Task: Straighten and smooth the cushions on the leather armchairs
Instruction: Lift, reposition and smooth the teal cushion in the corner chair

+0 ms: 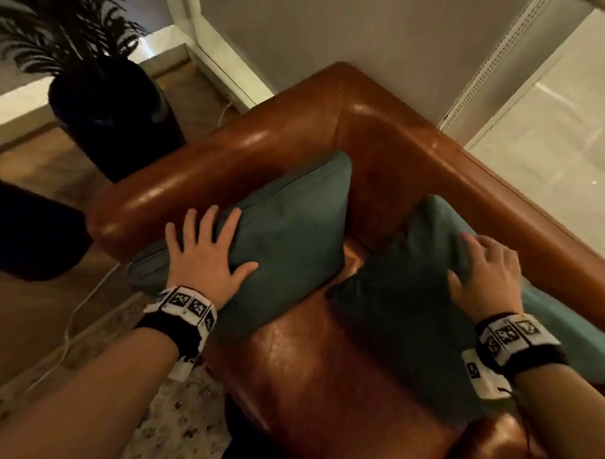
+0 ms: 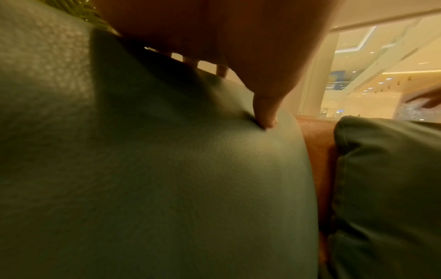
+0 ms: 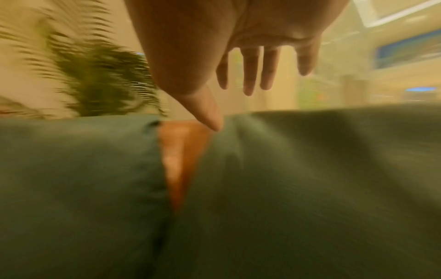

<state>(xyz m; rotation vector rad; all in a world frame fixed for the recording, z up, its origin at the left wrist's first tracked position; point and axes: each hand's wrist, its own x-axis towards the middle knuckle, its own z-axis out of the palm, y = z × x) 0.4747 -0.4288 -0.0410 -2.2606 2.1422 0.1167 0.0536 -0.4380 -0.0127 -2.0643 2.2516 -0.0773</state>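
On a brown leather armchair [image 1: 323,384] beside a dark potted plant [image 1: 103,95], two green cushions [image 1: 294,236] lean apart, the left hand [image 1: 204,256] pressing flat on one, the right hand [image 1: 488,273] spread, fingers relaxed, on the other.

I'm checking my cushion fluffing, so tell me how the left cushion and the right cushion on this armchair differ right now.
The left cushion leans on the armchair's arm, while the right cushion lies along the backrest side. The left hand presses flat with spread fingers on the left cushion; the right hand rests on the right cushion's top edge with fingers more bent. The left cushion shows a thumb dent; the right looks darker, in shadow. Both are teal green and square.
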